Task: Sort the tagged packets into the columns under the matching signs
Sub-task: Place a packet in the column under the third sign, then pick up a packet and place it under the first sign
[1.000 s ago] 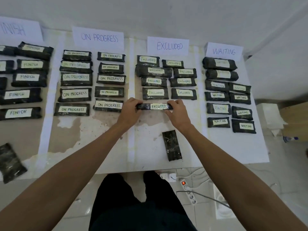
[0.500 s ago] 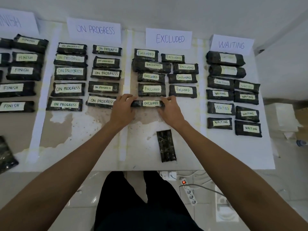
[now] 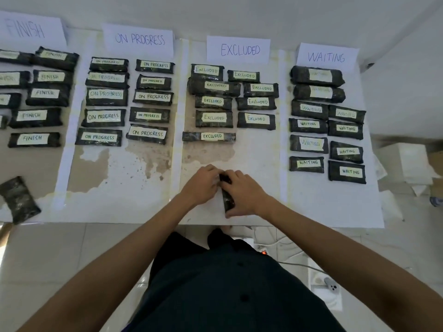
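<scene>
Four paper signs stand along the table's back: FINISH (image 3: 28, 28), ON PROGRESS (image 3: 140, 39), EXCLUDED (image 3: 239, 49), WAITING (image 3: 326, 57). Dark packets with taped labels lie in columns under each. The lowest EXCLUDED packet (image 3: 209, 136) lies alone on the table, with no hand on it. Near the front edge a dark packet (image 3: 227, 198) lies lengthwise with no label showing. My left hand (image 3: 203, 184) pinches its far end and my right hand (image 3: 244, 192) curls over its right side.
Another dark packet (image 3: 18, 200) with no label showing lies at the table's front left corner. A white box and crumpled paper (image 3: 407, 164) sit right of the table. A power strip and cables (image 3: 275, 252) lie on the tiled floor below the edge.
Both hands let go of the EXCLUDED packet, left at the bottom of its column, and drew back toward me onto the packet near the front edge.
</scene>
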{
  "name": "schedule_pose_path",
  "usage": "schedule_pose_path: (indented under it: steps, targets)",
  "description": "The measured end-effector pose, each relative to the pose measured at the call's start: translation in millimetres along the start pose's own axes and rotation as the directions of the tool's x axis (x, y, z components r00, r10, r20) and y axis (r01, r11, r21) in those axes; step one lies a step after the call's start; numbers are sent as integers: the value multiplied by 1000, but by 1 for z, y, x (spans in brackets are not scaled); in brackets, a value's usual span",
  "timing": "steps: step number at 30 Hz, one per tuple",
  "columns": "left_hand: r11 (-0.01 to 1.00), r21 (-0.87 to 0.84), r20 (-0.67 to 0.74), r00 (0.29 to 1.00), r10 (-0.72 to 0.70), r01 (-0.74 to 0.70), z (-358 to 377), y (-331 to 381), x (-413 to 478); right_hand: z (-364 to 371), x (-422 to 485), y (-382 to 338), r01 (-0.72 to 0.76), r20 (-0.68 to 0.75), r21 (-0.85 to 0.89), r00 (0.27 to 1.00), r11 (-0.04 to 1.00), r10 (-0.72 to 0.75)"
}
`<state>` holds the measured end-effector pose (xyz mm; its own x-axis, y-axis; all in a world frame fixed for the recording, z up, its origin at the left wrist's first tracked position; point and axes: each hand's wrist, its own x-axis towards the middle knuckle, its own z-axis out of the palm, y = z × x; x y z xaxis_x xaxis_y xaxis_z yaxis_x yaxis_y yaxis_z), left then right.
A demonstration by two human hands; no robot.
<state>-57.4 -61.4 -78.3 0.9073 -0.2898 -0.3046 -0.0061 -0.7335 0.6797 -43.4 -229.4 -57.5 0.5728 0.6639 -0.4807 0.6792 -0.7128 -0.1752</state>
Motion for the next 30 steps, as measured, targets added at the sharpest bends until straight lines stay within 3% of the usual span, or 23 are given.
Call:
schedule_pose_path:
  steps: [3, 8, 12, 14, 16, 17, 19, 20, 23, 26, 30]
  targets:
    - [998, -46, -12, 999, -37, 36, 10, 3, -4, 12, -3, -1, 39, 0, -116, 999, 992, -39]
    - [984, -122, -44, 990, -135, 129, 13, 4, -6, 10, -10, 3, 107, -3, -97, 994, 990, -108]
    - [927, -298, -77, 962, -260, 227, 7, 7, -4, 5, -20, 15, 231, -252, 47, 944, 972, -213]
    - [889, -375, -79, 946, -313, 263, 2, 12, -1, 0, -24, 22, 223, -388, 187, 911, 957, -136]
    - [845, -453, -80, 931, -356, 284, -2, 20, 1, -10, -27, 26, 144, -456, 444, 886, 885, 85]
    - [813, -497, -76, 918, -389, 303, -4, 25, 2, -16, -27, 28, 92, -446, 603, 862, 792, 240]
    - [741, -587, -67, 893, -446, 326, -8, 35, 5, -32, -27, 32, 1, -290, 857, 828, 515, 480]
    - [699, -637, -59, 883, -465, 325, -9, 39, 7, -38, -26, 35, -23, -206, 919, 822, 393, 531]
    - [563, -765, -13, 868, -497, 311, -14, 47, 10, -47, -26, 44, -39, -85, 978, 824, 206, 560]
    - [528, -792, 3, 867, -498, 306, -18, 52, 11, -50, -30, 48, -42, -65, 983, 827, 176, 559]
    - [503, -811, 4, 863, -506, 299, -23, 58, 12, -51, -35, 50, -84, -101, 950, 828, 301, 551]
